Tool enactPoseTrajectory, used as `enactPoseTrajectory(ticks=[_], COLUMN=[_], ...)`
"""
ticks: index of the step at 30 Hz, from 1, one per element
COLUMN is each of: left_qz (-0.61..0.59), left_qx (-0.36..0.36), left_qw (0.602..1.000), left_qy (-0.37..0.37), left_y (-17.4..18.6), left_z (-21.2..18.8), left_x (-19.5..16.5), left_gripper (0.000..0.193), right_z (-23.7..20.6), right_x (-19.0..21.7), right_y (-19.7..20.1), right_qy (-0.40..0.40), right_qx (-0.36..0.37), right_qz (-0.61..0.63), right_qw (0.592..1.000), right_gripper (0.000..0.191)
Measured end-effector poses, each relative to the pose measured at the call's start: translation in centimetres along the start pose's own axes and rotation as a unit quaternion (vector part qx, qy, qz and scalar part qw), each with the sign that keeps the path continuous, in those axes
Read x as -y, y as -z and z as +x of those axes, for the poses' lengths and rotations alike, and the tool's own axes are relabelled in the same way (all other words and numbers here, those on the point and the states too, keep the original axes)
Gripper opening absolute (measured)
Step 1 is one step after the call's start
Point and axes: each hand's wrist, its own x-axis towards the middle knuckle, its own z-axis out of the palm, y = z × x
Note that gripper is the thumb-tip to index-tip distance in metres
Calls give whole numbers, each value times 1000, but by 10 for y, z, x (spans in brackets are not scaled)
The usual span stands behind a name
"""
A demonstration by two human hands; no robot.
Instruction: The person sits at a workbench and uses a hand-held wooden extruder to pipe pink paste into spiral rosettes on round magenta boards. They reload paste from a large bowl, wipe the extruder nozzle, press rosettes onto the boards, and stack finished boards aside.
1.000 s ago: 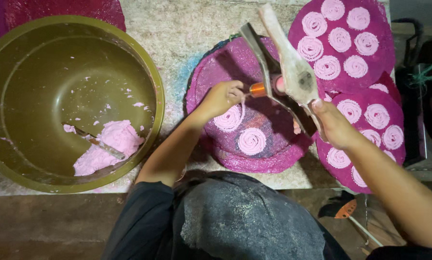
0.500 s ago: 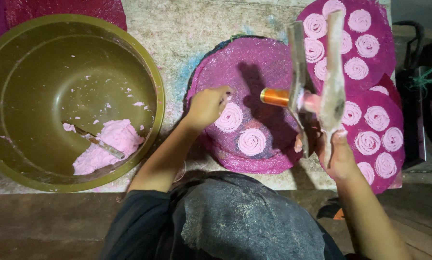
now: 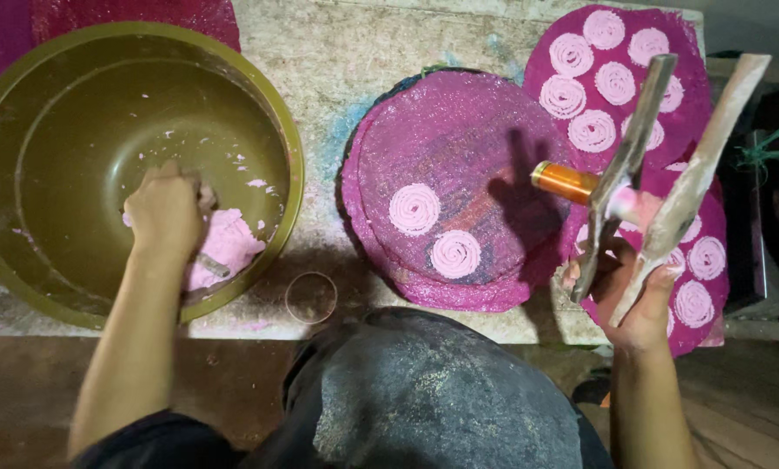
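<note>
While the left hand (image 3: 165,213) is down inside the big olive-green bowl (image 3: 289,148), its fingers are curled over the lump of pink dough (image 3: 228,247) lying at the bottom, and a thin grey stick or spoon handle (image 3: 211,265) pokes out just below the knuckles; it looks as if the hand grips it, though the view is too dim to be sure. Small pink smears dot the bowl's inner wall. To the right of the bowl, on the pale stone slab (image 3: 337,61), lies a round magenta mat (image 3: 467,130) with two pink dough spirals (image 3: 414,209) near its lower middle, close together but not touching. The right hand (image 3: 637,291) is closed around the lower ends of a press (image 3: 633,195) with two long flat handles spread apart in a V, one grey and one pale, and an orange-copper barrel sticking out sideways towards the mat. The press is held up above the mats, its shadow falling on the middle one. Behind it, at the right edge of the slab, more magenta mats (image 3: 624,39) overlap, each covered with rows of pink spirals
</note>
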Motion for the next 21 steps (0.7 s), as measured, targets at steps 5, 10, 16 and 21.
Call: enactPoseTrajectory(ticks=[5,10,16,21], left_qz=[31,-260,-348,-276], left_qx=[276,-70,-19,-15], left_qw=[960,944,893,914], left_qy=[42,-190,-285,-297], left_y=[-12,8,-28,-46], left_z=[-8,-4,19,34], left_x=[4,-67,-197,-207], left_gripper=[24,56,61,58], right_z=[1,-4,-11,-32], right_x=[-2,-6,-11,-15], right_y=[0,2,9,14], right_qy=[30,30,34,49], right_qx=[-10,-41,-28,-91], right_qz=[-4,12,47,0], right_qw=[1000,999,998,995], right_gripper=[110,109,108,113])
